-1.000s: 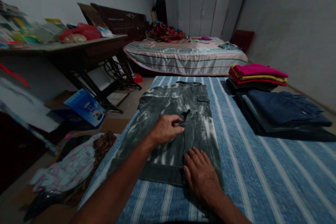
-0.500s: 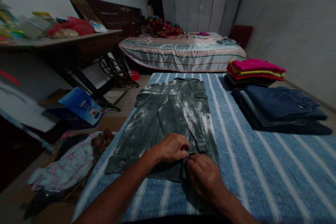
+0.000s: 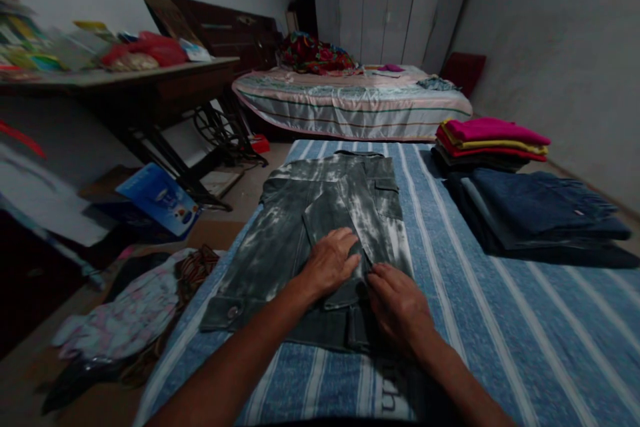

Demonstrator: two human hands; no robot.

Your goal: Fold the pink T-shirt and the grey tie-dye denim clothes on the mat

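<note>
A dark grey-green jacket (image 3: 260,253) with pale bleached patches lies folded on the striped cloth, its collar at the far end. One sleeve (image 3: 360,200) is laid lengthwise over the body. My left hand (image 3: 329,261) rests on that sleeve near its cuff end, fingers stretched and a little apart. Close beside it, my right hand (image 3: 400,300) is closed, its fingertips curled on the sleeve's right edge. The cuff is partly hidden under the hands. A button (image 3: 233,312) shows on the hem at the near left.
Folded jeans (image 3: 540,200) lie at the right, before a stack of bright folded clothes (image 3: 495,133). Blue striped cloth (image 3: 450,280) covers the surface. At the left stand a cluttered sewing table (image 3: 165,77), a blue box (image 3: 157,200) and loose clothes (image 3: 135,320). A bed (image 3: 350,107) stands behind.
My left hand has moved forward, from a pinch at the cuff to lying with looser fingers on the sleeve. My right hand has shifted slightly forward, and the sleeve's cuff end has shifted left.
</note>
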